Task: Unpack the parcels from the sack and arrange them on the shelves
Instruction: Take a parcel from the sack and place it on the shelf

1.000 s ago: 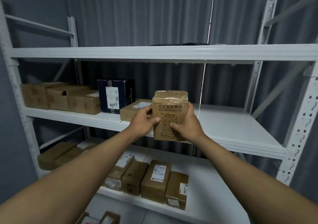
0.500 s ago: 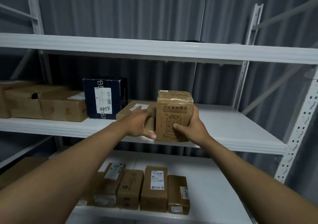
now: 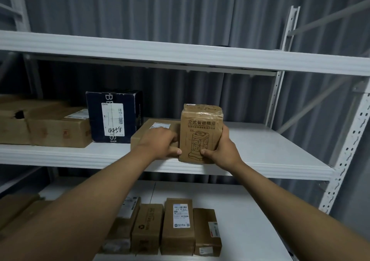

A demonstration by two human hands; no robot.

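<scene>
Upright on the front edge of the middle shelf (image 3: 270,150): brown parcel (image 3: 200,132), long axis vertical, printed face toward the camera. Gripped on both sides, left hand (image 3: 160,142) curled round the left edge, right hand (image 3: 222,148) wrapped round the right, thumbs on the front. Just left, touching: flat carton (image 3: 152,128), then dark blue box (image 3: 115,116) marked 4458, then brown cartons (image 3: 58,128). On the lower shelf (image 3: 250,210): a row of four brown parcels (image 3: 178,226), side by side.
</scene>
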